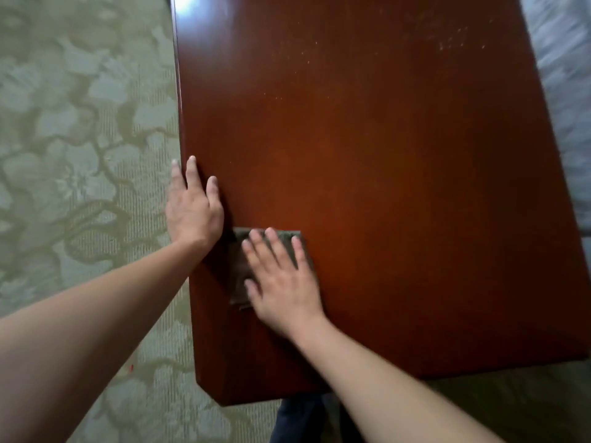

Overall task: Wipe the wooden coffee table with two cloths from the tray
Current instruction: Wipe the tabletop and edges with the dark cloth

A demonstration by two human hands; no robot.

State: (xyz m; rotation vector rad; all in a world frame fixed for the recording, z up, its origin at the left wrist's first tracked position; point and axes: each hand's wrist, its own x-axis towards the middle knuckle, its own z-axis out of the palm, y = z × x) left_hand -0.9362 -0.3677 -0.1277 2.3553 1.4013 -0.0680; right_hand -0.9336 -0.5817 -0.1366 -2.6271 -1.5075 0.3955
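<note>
Your right hand [281, 282] presses flat, fingers spread, on the folded grey cloth [238, 270]; at its ten o'clock, your left hand [193, 209] rests open and empty along the wooden coffee table [383, 155] edge.

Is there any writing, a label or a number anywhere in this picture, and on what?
None can be read.
Table: bare glossy wood, only pale specks, no lettering.
Cloth under the right hand: plain, no tag showing.
Carpet: a flower pattern, no words.
Left hand lies flat on the table's edge, holding nothing.
</note>
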